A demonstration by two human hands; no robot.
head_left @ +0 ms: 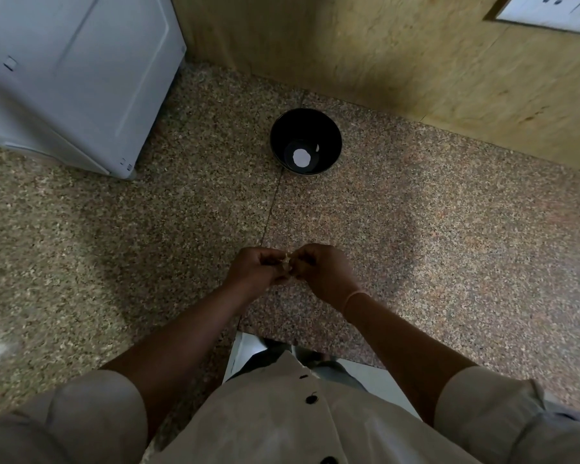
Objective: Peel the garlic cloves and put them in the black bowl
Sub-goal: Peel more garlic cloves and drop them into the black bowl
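Both hands meet over the speckled granite counter, low in the middle of the view. My left hand [258, 269] and my right hand [322, 271] pinch a small pale garlic clove [287, 262] between their fingertips; most of the clove is hidden by the fingers. The black bowl [329, 135] stands farther back on the counter, well apart from the hands. A bright white spot shows at its bottom and a small pale bit on its inner wall; I cannot tell what they are.
A white appliance [71, 78] stands at the back left. A tan stone wall [416, 55] runs behind the bowl, with a white switch plate [556, 8] at top right. The granite counter [114, 246] spreads on both sides of the hands.
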